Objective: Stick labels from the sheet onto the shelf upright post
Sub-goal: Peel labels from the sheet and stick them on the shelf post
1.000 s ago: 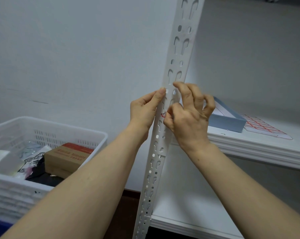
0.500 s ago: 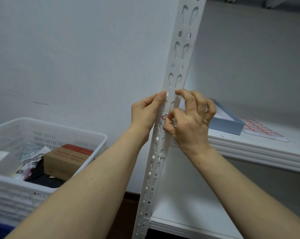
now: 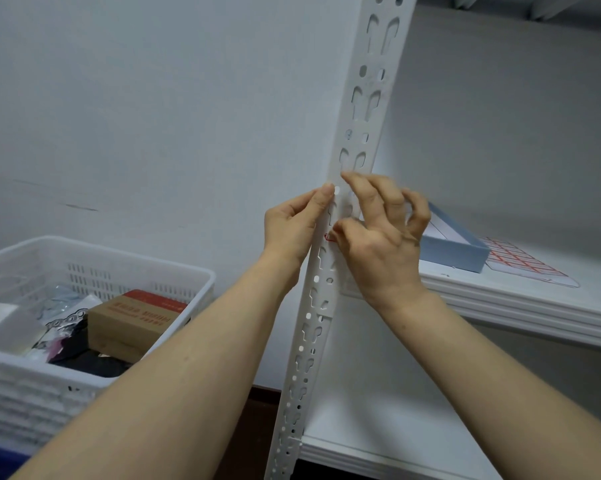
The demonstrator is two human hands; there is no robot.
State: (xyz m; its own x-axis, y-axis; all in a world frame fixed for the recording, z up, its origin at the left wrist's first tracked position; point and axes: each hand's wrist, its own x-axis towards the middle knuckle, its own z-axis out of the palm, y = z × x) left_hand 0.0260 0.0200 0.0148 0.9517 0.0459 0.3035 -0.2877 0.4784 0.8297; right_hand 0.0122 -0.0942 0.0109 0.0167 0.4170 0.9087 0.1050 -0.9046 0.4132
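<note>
Since only a sliver of the red-edged label (image 3: 328, 237) shows from under the right thumb, most of it seems already laid on the front face of the shelf upright post (image 3: 368, 109), just above where the shelf board (image 3: 517, 306) meets it; how squarely it sits I cannot tell. The right hand (image 3: 378, 244) has its thumb pressed on that label and its forefinger stretched up the post's face, touching it; the other fingers are loosely bent, spread apart and hold nothing. A second ago the forefinger was hooked closer to the thumb; it has reached upward while the thumb stayed on the label, which I read as smoothing the label down rather than placing it. The left hand (image 3: 288, 230) has not shifted; one straight digit lies along the post's left edge and the rest are hidden behind the post, so whether they clamp it I cannot tell; it looks to be steadying the post. This label is nearly done, I judge; the next would come from the label sheet (image 3: 520, 261), which lies flat near the board's front edge, well right of the post and just beside a shallow blue box (image 3: 455, 247); red-outlined labels remain on it. Left of the post, a white basket (image 3: 95, 271) holds a cardboard box (image 3: 133, 317) and some packets.
</note>
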